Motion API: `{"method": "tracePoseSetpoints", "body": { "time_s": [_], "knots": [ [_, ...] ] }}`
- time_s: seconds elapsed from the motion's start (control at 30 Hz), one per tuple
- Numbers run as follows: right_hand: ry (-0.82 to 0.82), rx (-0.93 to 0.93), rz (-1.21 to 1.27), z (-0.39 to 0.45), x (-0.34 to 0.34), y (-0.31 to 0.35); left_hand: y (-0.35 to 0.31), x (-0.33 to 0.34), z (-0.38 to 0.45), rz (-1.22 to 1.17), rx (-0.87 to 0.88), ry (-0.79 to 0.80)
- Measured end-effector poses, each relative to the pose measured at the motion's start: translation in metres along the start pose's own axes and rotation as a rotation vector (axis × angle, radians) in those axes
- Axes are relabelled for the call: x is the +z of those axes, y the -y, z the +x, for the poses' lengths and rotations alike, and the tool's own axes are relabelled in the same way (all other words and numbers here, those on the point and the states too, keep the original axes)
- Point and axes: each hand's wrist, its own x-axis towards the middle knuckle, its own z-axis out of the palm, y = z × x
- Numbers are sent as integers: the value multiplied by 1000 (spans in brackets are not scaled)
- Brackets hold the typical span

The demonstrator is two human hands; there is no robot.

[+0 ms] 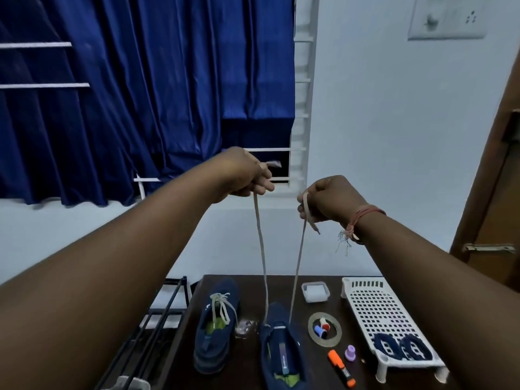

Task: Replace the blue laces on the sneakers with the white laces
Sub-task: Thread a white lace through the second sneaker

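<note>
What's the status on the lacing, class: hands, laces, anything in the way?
Left hand and right hand each grip one end of the white lace, raised taut from right sneaker. Left sneaker laced white. Nothing blocking.

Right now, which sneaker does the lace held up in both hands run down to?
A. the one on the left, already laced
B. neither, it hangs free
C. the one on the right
C: both strands of the white lace drop into the right sneaker from the raised left hand and right hand.
</note>
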Motion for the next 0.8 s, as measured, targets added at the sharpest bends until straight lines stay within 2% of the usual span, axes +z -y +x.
{"method": "tracePoseSetpoints", "body": {
  "time_s": [0.07,0.13,0.33,0.43,0.53,0.63,0.8],
  "knots": [
    [-68,-20,-3,5,1,2,2,6,4,105,7,-97],
    [-93,-8,98,10,2,9,4,14,9,134,-22,-151],
    [-173,-19,306,26,2,42,26,31,31,-208,-80,-267],
    [-202,-5,215,35,2,44,28,36,36,-316,-88,-276],
    [-243,-77,113,35,8,46,23,37,40,-368,-46,-287],
    [-246,-190,131,36,14,56,10,35,44,-403,48,-296],
    [-291,-215,197,43,20,73,-9,31,53,-476,123,-376]
  ]
}}
